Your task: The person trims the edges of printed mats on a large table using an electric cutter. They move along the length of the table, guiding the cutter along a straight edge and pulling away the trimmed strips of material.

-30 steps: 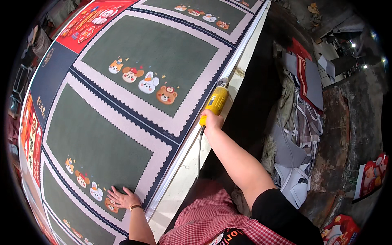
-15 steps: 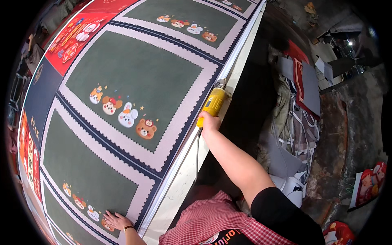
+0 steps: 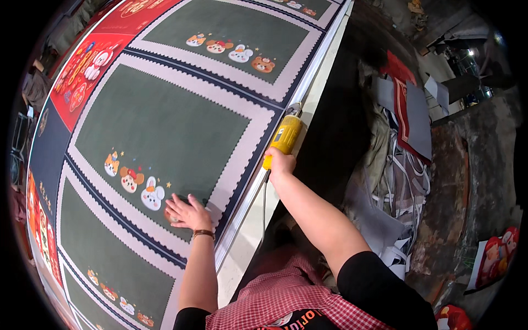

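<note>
My right hand (image 3: 281, 161) is wrapped round the rear of a yellow corded electric cutter (image 3: 287, 135). The cutter's metal head (image 3: 294, 109) sits at the right edge of a large printed mat sheet (image 3: 159, 110), close to a dark seam between two panels. Its grey cord (image 3: 264, 203) hangs down past my right forearm. Flat on the sheet, with fingers spread, lies my left hand (image 3: 190, 213), covering most of a printed bear. Dark green panels with pale scalloped borders and small animal faces repeat along the sheet.
A pale table edge (image 3: 242, 250) runs diagonally under the sheet. To the right, grey and red mat pieces (image 3: 404, 110) lie over tangled off-cut strips (image 3: 401, 203) on the floor. A red printed piece (image 3: 495, 256) lies at the far right.
My left hand has moved up from the lower panel to the panel beside the cutter. The printed panels have shifted down and left in view, and the cutter's head is now nearer the seam.
</note>
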`<action>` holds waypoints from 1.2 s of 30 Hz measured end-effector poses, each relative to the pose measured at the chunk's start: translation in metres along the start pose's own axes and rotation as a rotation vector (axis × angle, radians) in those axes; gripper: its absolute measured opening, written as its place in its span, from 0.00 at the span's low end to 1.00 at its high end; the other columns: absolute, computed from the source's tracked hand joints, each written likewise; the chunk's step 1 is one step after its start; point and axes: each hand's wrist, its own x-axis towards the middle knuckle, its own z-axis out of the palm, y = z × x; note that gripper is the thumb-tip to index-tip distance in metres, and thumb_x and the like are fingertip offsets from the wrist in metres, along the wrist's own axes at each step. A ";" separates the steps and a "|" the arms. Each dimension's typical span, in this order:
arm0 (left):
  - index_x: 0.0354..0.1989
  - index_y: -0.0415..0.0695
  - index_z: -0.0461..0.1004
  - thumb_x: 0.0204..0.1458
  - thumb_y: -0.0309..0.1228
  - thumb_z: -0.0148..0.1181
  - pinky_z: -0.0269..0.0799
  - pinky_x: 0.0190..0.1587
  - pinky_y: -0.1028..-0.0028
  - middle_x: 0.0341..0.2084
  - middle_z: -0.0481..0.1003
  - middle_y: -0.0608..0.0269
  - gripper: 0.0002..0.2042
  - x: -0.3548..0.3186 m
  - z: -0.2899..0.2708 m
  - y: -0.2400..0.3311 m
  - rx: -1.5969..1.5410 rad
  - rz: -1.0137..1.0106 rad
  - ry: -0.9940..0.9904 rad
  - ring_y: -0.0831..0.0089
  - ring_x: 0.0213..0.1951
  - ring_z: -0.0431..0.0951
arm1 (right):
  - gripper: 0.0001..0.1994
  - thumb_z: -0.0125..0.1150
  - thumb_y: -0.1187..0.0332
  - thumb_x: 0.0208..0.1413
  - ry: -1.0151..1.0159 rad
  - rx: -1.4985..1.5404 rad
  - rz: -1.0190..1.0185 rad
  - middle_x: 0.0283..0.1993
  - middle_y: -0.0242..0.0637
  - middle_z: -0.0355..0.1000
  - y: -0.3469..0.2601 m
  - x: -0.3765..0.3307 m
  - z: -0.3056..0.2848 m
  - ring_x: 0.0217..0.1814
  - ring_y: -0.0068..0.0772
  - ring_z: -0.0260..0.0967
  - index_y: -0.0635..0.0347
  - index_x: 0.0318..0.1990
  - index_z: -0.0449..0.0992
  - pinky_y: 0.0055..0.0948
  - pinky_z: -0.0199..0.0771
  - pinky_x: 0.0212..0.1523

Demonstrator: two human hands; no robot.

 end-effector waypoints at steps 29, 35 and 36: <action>0.64 0.57 0.54 0.58 0.47 0.39 0.38 0.63 0.46 0.67 0.47 0.70 0.25 -0.002 0.024 0.026 0.490 -0.114 0.192 0.67 0.67 0.46 | 0.15 0.60 0.79 0.35 -0.031 0.016 0.023 0.30 0.42 0.69 -0.163 0.225 0.066 0.26 0.35 0.70 0.72 0.35 0.67 0.31 0.73 0.30; 0.64 0.52 0.54 0.60 0.49 0.32 0.40 0.64 0.55 0.67 0.49 0.66 0.26 -0.003 0.025 0.013 0.595 -0.003 0.255 0.65 0.67 0.47 | 0.15 0.60 0.79 0.35 -0.070 0.050 0.004 0.29 0.42 0.69 -0.193 0.279 0.078 0.26 0.36 0.70 0.73 0.35 0.66 0.31 0.72 0.31; 0.64 0.51 0.54 0.60 0.48 0.31 0.39 0.65 0.57 0.66 0.49 0.65 0.26 -0.001 0.025 0.016 0.631 0.005 0.249 0.64 0.67 0.47 | 0.15 0.60 0.79 0.35 -0.078 0.052 0.019 0.29 0.42 0.70 -0.201 0.280 0.083 0.26 0.36 0.70 0.73 0.34 0.67 0.31 0.72 0.31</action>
